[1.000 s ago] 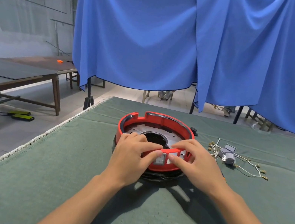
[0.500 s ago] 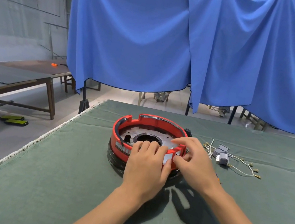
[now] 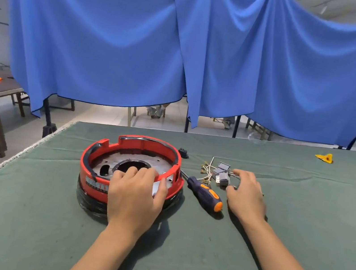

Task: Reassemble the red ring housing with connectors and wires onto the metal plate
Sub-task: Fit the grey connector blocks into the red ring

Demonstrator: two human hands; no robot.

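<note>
The red ring housing [image 3: 135, 145] sits over a grey metal plate [image 3: 162, 164] with a round central hole, all on a black wrapped base [image 3: 90, 202] on the green table. My left hand [image 3: 136, 196] grips the ring's near rim, fingers curled over the inside and thumb on the outer wall. To the right lie grey connectors with white wires [image 3: 220, 176]. My right hand [image 3: 245, 195] is at them, with index finger and thumb closing around the connectors from the right.
A screwdriver [image 3: 205, 192] with a dark blue and orange handle lies between the ring and my right hand. A small black part [image 3: 183, 153] lies behind the ring. A yellow scrap [image 3: 324, 157] is far right. The table's left edge [image 3: 16, 155] runs diagonally. Blue curtains hang behind.
My right hand left the ring's rim and moved right to the connectors and wires. My left hand stayed gripping the ring's near rim. The screwdriver is now uncovered.
</note>
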